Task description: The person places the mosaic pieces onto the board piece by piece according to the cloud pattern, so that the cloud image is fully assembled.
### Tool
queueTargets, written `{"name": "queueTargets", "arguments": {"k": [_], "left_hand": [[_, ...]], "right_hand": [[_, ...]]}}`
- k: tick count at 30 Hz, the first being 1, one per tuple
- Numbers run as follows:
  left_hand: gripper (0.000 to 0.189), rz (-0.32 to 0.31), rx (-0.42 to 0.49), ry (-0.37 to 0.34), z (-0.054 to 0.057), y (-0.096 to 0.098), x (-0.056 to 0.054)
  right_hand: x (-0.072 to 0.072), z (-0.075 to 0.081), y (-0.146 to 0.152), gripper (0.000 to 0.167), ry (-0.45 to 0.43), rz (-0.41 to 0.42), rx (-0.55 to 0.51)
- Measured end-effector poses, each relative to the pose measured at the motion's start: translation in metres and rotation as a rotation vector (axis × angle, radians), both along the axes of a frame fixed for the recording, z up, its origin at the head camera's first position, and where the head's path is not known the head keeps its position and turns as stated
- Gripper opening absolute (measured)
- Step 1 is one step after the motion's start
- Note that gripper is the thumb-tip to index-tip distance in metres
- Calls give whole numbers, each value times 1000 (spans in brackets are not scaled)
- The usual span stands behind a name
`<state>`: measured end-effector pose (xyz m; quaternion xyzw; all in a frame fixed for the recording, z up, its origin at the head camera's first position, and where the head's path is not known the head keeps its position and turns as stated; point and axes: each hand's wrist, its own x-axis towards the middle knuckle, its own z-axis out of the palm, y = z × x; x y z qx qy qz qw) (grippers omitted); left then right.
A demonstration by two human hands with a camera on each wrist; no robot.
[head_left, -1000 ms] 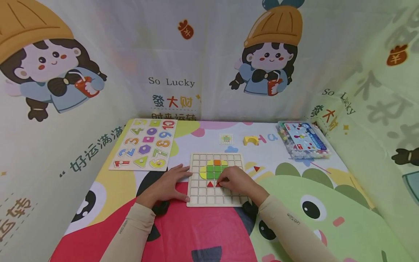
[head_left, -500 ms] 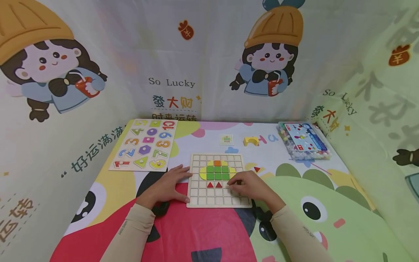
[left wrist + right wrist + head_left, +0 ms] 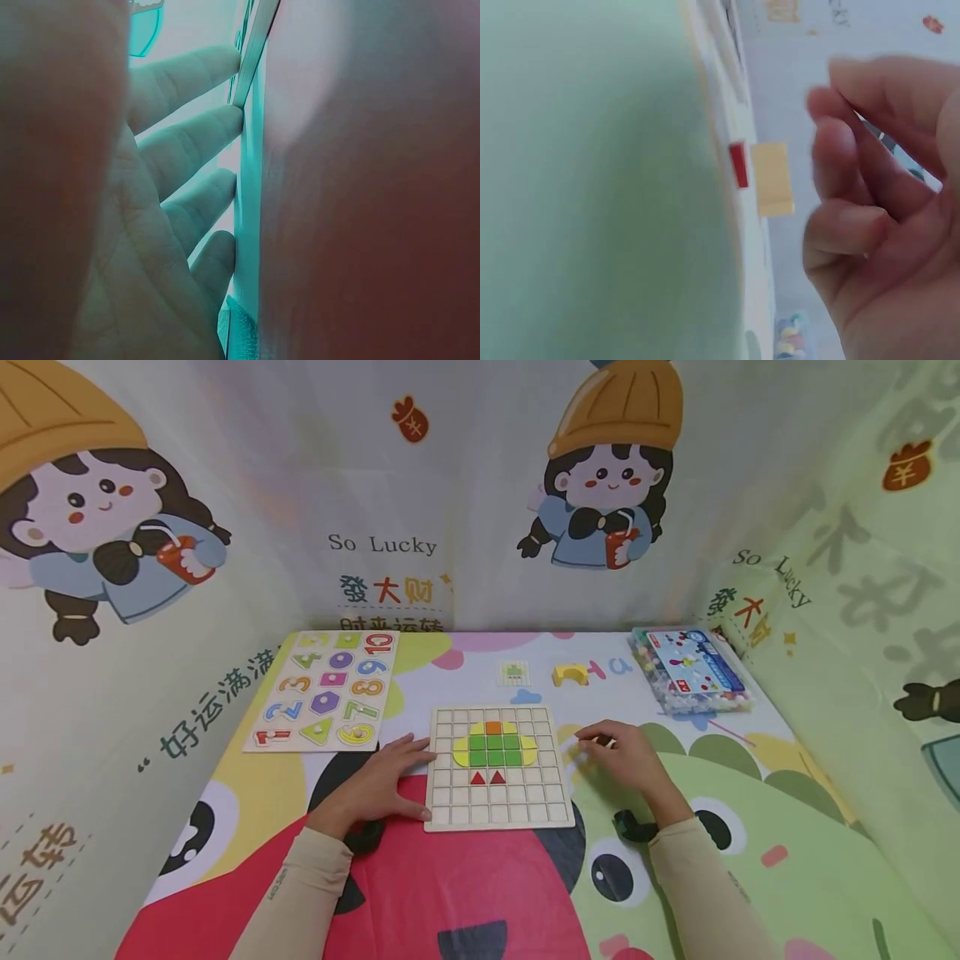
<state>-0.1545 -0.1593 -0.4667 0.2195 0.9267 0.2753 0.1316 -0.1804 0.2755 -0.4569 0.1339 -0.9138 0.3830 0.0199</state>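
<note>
On the table lies a square wooden grid board (image 3: 555, 814) with coloured pieces in its cells. Green squares (image 3: 487, 750) fill the middle, with an orange square (image 3: 492, 727) above and yellow rounded pieces (image 3: 461, 752) around them. Below sit two red triangles (image 3: 477, 778), side by side. My left hand (image 3: 378, 781) rests at the board's left edge, fingers spread and fingertips touching it. Right of the board hovers my right hand (image 3: 622, 758), fingers loosely curled with nothing between them. Beyond it, the right wrist view shows a loose red piece (image 3: 738, 165), which the hand hides in the head view.
A number puzzle (image 3: 294, 745) lies at the back left. Behind the board are a small pattern card (image 3: 513, 674) and a yellow arch block (image 3: 571, 675). A clear plastic box (image 3: 693, 672) of colourful small parts stands at the back right. Printed cloth walls surround the table.
My right hand has left the second red triangle in its cell and moved right, off the board. The left hand has stayed at the left edge. The head view has shifted slightly.
</note>
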Motion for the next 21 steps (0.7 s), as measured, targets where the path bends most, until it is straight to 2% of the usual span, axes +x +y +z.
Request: {"name": "queueTargets", "arguments": {"k": [4,11,14,21], "left_hand": [[100,5,5,1,4,0,0],[100,0,-11,3,7,0,-1],[100,-3,-14,3,6,0,-1],[100,-1,-7,7,1,-1,1]], "right_hand": [[-9,-2,8,23,-8,-51,-21],[-19,-9,14,41,-47,5,139],[-18,-10,12,39,-39,19,182],[-15,-8,5,30,-67,-15,238]]}}
